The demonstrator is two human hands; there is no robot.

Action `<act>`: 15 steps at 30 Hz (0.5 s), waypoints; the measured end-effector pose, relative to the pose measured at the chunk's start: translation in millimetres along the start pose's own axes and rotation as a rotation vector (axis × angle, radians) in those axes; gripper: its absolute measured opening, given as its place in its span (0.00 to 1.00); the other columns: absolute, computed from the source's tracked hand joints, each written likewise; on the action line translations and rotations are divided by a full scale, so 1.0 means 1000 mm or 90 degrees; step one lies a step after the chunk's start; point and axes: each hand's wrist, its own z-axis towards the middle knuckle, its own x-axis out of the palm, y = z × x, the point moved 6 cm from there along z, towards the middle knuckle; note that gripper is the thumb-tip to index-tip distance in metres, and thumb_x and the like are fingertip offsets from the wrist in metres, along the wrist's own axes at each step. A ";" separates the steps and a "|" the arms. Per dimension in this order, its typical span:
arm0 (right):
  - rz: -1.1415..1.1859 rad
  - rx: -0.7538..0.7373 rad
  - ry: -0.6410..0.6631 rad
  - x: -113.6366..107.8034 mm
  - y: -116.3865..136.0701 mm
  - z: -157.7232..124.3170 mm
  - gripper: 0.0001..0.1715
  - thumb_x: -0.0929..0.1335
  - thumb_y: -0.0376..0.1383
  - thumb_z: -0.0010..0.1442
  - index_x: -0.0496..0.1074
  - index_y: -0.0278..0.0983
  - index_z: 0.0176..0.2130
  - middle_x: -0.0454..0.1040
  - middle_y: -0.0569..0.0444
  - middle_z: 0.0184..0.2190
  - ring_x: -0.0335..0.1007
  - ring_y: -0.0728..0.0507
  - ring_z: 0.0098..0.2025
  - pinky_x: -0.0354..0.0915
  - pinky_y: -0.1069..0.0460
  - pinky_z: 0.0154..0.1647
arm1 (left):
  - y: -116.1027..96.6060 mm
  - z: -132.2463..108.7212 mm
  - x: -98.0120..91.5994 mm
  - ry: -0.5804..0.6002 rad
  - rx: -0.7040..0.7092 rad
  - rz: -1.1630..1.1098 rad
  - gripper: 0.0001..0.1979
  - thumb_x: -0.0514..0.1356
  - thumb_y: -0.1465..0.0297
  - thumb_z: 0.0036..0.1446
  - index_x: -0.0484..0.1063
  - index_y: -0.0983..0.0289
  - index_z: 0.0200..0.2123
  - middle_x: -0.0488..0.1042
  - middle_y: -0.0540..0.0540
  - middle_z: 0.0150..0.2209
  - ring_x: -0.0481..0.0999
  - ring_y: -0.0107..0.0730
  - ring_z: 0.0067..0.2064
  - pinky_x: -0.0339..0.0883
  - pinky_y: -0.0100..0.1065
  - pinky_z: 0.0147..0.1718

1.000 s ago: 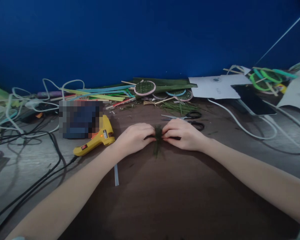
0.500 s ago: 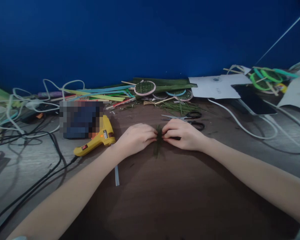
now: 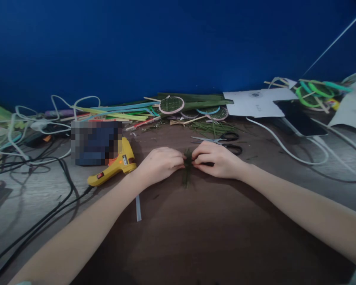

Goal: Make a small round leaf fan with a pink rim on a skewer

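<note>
Between my hands, over the brown board, is a small piece woven from green leaf strips [image 3: 188, 158], its loose ends hanging toward me. My left hand [image 3: 165, 163] pinches its left edge with fingers closed. On the other side my right hand [image 3: 215, 159] has thumb and fingertips closed on the right edge. Scissors with black handles [image 3: 230, 136] lie just behind my right hand, blades pointing left. A yellow glue gun [image 3: 114, 166] with a small orange light rests left of my left hand. Near my left wrist lies a clear glue stick [image 3: 138, 208].
Behind my hands are leaf strips [image 3: 207, 127], round woven pieces [image 3: 171, 105] and coloured strips [image 3: 121, 113]. White card [image 3: 258, 103], a phone [image 3: 302, 118] and white cables lie at the right. Black cables [image 3: 56, 206] run along the left.
The view has shifted very slightly. Both hands keep nearly the same pinch on the woven leaf piece, with only a tiny movement at the fingertips.
</note>
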 end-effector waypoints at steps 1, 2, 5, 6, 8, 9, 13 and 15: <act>0.000 0.001 0.000 0.000 0.000 0.000 0.09 0.64 0.31 0.58 0.72 0.36 0.28 0.73 0.49 0.33 0.66 0.45 0.35 0.65 0.49 0.38 | 0.000 0.000 0.000 -0.004 0.004 0.001 0.09 0.55 0.69 0.59 0.74 0.64 0.32 0.78 0.54 0.37 0.77 0.33 0.38 0.67 0.32 0.38; 0.000 0.003 0.001 0.000 0.000 0.000 0.10 0.64 0.31 0.58 0.72 0.36 0.28 0.73 0.49 0.33 0.66 0.45 0.36 0.65 0.49 0.38 | 0.000 0.000 0.000 -0.006 0.006 0.000 0.09 0.55 0.69 0.59 0.74 0.64 0.31 0.78 0.54 0.37 0.77 0.33 0.38 0.67 0.32 0.38; -0.003 -0.001 0.002 0.001 0.000 0.000 0.10 0.64 0.31 0.58 0.72 0.35 0.28 0.73 0.49 0.33 0.66 0.45 0.36 0.65 0.49 0.38 | 0.000 0.000 0.000 -0.020 0.008 -0.003 0.09 0.55 0.69 0.59 0.74 0.63 0.30 0.79 0.53 0.36 0.78 0.32 0.37 0.67 0.31 0.37; -0.006 -0.003 0.001 0.001 0.000 0.001 0.10 0.64 0.31 0.58 0.72 0.35 0.28 0.73 0.49 0.32 0.66 0.45 0.35 0.65 0.49 0.37 | 0.000 0.000 0.000 -0.024 0.009 -0.004 0.09 0.55 0.69 0.58 0.74 0.63 0.30 0.79 0.52 0.36 0.78 0.32 0.37 0.67 0.31 0.37; -0.011 -0.009 -0.001 0.000 0.001 0.001 0.10 0.63 0.31 0.58 0.72 0.35 0.27 0.73 0.49 0.32 0.66 0.45 0.35 0.64 0.49 0.37 | 0.000 0.000 0.000 -0.029 0.007 -0.007 0.09 0.55 0.69 0.58 0.74 0.63 0.29 0.78 0.52 0.36 0.78 0.32 0.37 0.67 0.31 0.37; -0.014 -0.010 -0.002 0.000 0.001 0.002 0.11 0.63 0.31 0.58 0.72 0.35 0.27 0.73 0.49 0.32 0.66 0.45 0.35 0.64 0.49 0.37 | 0.001 0.000 0.000 -0.029 0.004 -0.007 0.09 0.55 0.69 0.58 0.74 0.63 0.30 0.78 0.52 0.36 0.78 0.32 0.37 0.67 0.31 0.37; -0.016 -0.012 -0.002 0.000 0.002 0.002 0.11 0.64 0.32 0.59 0.72 0.35 0.27 0.73 0.48 0.32 0.66 0.45 0.35 0.64 0.49 0.36 | 0.001 -0.001 0.001 -0.025 -0.006 -0.007 0.09 0.56 0.69 0.58 0.74 0.63 0.30 0.78 0.52 0.37 0.77 0.32 0.38 0.67 0.31 0.37; -0.013 -0.012 -0.002 0.000 0.002 0.001 0.10 0.64 0.32 0.59 0.72 0.35 0.28 0.73 0.48 0.32 0.66 0.45 0.35 0.64 0.49 0.36 | 0.001 -0.001 0.001 -0.027 -0.008 -0.015 0.09 0.56 0.69 0.58 0.74 0.63 0.30 0.79 0.53 0.37 0.78 0.32 0.38 0.67 0.31 0.38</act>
